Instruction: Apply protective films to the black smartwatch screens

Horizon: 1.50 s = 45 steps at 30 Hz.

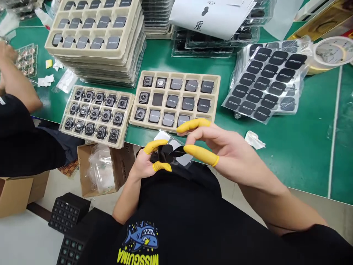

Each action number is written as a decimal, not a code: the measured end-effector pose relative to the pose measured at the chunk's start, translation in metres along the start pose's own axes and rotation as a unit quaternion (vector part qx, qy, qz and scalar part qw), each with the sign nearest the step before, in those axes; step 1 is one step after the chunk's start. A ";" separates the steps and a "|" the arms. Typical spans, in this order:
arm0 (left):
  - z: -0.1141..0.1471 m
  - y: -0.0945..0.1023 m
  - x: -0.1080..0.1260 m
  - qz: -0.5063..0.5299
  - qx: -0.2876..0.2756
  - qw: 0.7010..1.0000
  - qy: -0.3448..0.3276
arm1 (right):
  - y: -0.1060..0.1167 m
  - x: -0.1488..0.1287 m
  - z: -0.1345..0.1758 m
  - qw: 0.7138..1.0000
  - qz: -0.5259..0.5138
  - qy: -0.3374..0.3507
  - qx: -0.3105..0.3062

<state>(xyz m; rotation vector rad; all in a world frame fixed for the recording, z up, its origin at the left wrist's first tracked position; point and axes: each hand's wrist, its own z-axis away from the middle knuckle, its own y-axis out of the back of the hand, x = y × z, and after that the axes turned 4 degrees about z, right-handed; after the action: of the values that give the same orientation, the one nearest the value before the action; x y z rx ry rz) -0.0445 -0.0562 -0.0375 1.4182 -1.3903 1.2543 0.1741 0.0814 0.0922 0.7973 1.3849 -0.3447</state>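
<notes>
Between yellow-cotted fingers, my left hand [143, 165] grips a black smartwatch body [164, 154], its glossy dark face turned up. My right hand [228, 149], also with yellow finger cots, holds the edge of a dark film sticker [178, 151] at its thumb tip; the sticker's other end meets the watch. Beneath them, a clear sheet with grey squares [184, 159] is partly covered by the hands. Just beyond, a beige tray [176, 73] carries watch bodies, several with dark printed covers. One pocket [157, 99] in that tray has no watch in it.
Left of that tray lies another tray [64, 117] of watches. Behind are a tall tray stack [110, 64] and a printed paper [212, 16]. Sticker sheets [256, 82] and a tape roll [331, 51] sit right. A co-worker's arm [19, 81] is at left.
</notes>
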 end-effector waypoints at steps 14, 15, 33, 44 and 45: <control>0.003 0.003 -0.002 -0.026 -0.046 0.999 0.005 | -0.009 -0.004 -0.023 0.994 0.008 0.003 -0.113; 0.003 0.003 -0.002 -0.025 -0.046 0.999 0.005 | -0.010 -0.003 -0.023 0.994 0.007 0.003 -0.113; 0.000 0.001 0.001 0.003 -0.059 0.998 -0.036 | -0.020 0.004 -0.020 0.996 -0.022 -0.005 -0.086; 0.003 0.005 -0.002 -0.022 -0.066 0.998 0.004 | -0.018 0.005 -0.019 0.996 -0.017 -0.007 -0.089; 0.002 0.005 -0.001 -0.019 -0.067 0.998 0.006 | -0.018 0.005 -0.018 0.996 -0.019 -0.007 -0.089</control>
<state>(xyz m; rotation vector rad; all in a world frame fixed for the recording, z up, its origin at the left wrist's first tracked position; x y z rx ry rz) -0.0489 -0.0588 -0.0398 1.3378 -1.4060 1.1206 0.1496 0.0823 0.0828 0.6224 1.3975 -0.2513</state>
